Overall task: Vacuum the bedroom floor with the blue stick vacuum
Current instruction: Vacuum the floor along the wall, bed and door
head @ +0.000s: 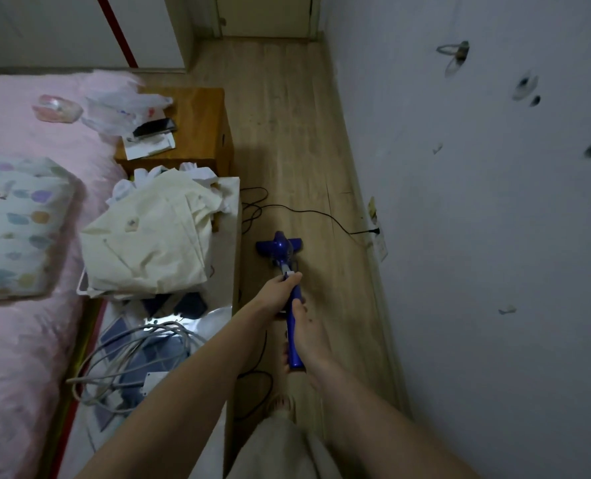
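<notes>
While both hands grasp the blue stick vacuum, left hand nearer the head, right hand lower on the handle, its long axis points ahead along the floor, parallel to the wall.

Bed: pink cover, left edge of frame
Nightstand: wooden, upper centre-left (papers on top)
Door: top centre
</notes>
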Demonstrator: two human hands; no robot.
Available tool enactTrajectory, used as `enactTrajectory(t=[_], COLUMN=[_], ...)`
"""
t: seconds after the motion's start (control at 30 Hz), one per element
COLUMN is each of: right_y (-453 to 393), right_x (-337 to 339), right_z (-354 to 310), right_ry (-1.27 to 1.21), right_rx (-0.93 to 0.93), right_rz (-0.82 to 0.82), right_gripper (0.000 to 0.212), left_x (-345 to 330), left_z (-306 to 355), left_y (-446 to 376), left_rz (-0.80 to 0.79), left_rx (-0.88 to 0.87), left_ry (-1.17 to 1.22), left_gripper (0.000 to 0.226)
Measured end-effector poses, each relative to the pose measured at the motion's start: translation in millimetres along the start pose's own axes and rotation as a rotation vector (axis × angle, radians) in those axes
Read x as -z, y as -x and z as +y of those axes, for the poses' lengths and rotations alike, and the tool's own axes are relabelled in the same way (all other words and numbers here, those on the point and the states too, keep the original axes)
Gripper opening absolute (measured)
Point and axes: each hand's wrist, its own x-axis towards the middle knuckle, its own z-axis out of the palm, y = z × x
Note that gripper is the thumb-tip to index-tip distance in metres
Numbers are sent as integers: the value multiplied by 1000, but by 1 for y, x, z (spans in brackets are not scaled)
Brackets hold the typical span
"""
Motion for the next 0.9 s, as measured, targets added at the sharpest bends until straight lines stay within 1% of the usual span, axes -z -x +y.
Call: enactTrajectory(t=[0.1, 0.2, 0.3, 0.43, 0.57, 0.77, 0.9], right_y=[-33, -62, -75, -85, -84, -66, -44], right_x=[-4, -1, 6, 18, 32, 62, 82], right_z=[-21, -38, -50, -60, -55, -43, -31], right_ry=[42, 72, 110, 160, 165, 174, 185], right_rx=[-19, -23, -21, -8, -21, -33, -45], right_rz=[13, 0, -28, -42, -50, -40, -34], right_gripper=[59, 62, 64, 65, 61, 58, 60], left_x=[10, 14, 14, 11, -1, -27, -47], left_z=[17, 34, 46, 55, 55, 50, 43], left_y=[-33, -58, -70, -79, -77, -62, -42], left_rz=[27, 41, 38, 21, 15, -6, -18], left_rx=[-2, 22, 38, 60, 90, 151, 167], left_ry=[2, 36, 73, 120, 127, 166, 182], left_gripper=[38, 31, 27, 27, 26, 37, 36])
